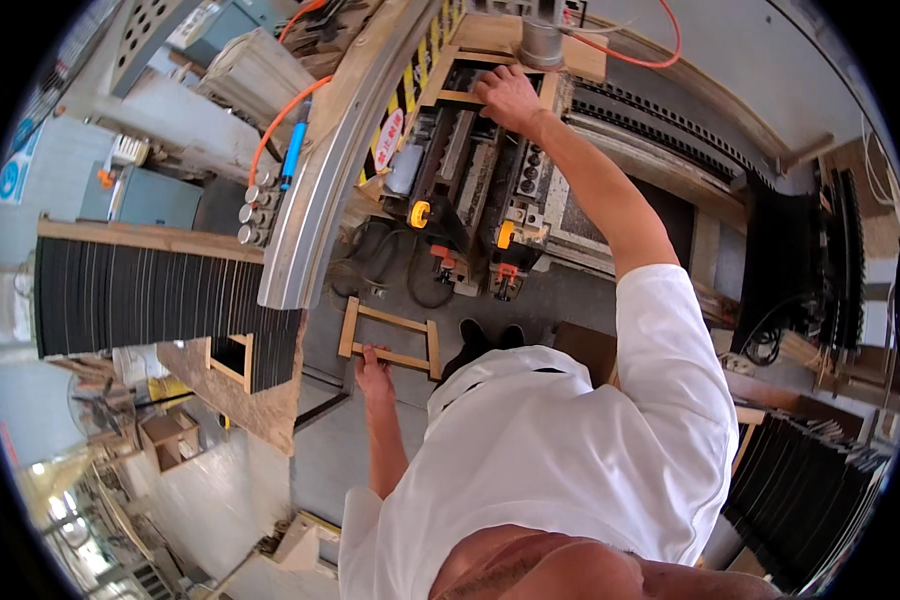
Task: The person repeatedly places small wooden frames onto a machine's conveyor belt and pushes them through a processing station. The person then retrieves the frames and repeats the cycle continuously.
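- Frame (403, 359): its near bar held in the left hand's (373, 376) fingers.
- Other frame (459, 97): under the right hand's (508, 97) fingers; their grip, I cannot tell.
- Machine (488, 190): bodyward of the right fingers.
- Step, seemingly: seating or steadying the other frame; moving it calls for square alignment.

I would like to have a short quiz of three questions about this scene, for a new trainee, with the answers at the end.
1. What is the left hand holding?
2. True or false: the right hand hangs down beside the body.
3. The two round knobs on the machine are: A) blue, B) yellow, C) green.

Key:
1. A light wooden frame.
2. False; it reaches forward to the wooden pieces on the machine.
3. B.
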A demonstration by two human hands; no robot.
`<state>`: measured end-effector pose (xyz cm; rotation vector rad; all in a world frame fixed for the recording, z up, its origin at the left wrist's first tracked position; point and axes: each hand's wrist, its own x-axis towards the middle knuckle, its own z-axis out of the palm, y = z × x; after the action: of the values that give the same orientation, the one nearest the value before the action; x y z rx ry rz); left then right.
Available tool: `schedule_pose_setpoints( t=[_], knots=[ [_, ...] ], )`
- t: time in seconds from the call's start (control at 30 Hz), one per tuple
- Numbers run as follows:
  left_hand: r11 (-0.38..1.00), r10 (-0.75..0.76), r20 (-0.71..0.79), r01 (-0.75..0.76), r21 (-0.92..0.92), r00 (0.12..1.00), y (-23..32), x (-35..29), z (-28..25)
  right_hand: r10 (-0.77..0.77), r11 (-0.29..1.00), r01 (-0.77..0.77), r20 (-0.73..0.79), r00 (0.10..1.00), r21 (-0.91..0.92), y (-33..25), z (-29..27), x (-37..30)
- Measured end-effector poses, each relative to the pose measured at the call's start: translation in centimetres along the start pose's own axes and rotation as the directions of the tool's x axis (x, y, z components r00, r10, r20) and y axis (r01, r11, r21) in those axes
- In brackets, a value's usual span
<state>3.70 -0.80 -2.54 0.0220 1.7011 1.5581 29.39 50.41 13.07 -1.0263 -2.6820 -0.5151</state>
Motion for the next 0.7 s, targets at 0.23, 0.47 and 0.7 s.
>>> schedule_pose_setpoints(
  t=[0.23, 0.47, 0.7],
  knots=[
    [0.999, 0.017, -0.068, -0.014, 0.039, 0.998, 0.7, -2.2, 0.9, -0.001, 1.000, 0.001, 0.001, 1.000, -0.013, -0.1, -0.4, 0.1],
    [0.982, 0.138, -0.165, -0.113, 0.152, 0.976, 0.5, -2.2, -1.0, -0.006, 1.000, 0.006, -0.008, 1.000, 0.028, -0.5, -1.3, 0.5],
    [0.933, 0.262, -0.169, -0.205, 0.295, 0.950, 2.4, -4.8, -4.1, 0.042, 0.998, -0.044, 0.060, 0.997, 0.043, -0.6, -1.3, 0.5]
  ],
)
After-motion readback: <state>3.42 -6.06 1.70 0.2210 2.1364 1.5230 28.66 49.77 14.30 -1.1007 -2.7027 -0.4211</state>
